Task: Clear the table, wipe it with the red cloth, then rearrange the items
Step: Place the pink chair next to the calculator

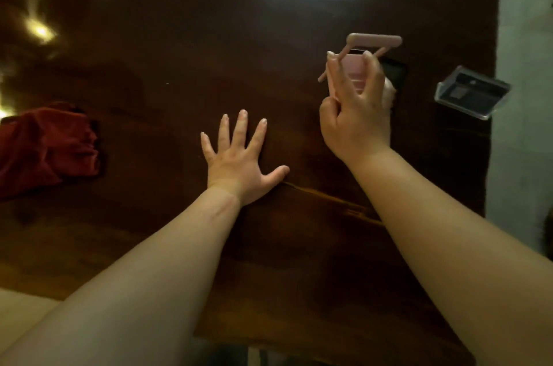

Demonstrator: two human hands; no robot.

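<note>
A dark wooden table (pixel 209 51) fills the view. The red cloth (pixel 48 147) lies crumpled at the table's left edge. My left hand (pixel 239 159) rests flat on the table's middle, fingers spread, holding nothing. My right hand (pixel 356 114) grips a pink folding phone stand (pixel 371 45) held above the right part of the table. A dark flat object (pixel 396 74), maybe a phone, lies on the table just behind that hand, partly hidden by it.
A clear plastic box (pixel 472 93) with a dark insert sits at the table's right edge, overhanging it. A pale floor or wall (pixel 523 36) runs along the right. Bright light reflections show on the table's far left.
</note>
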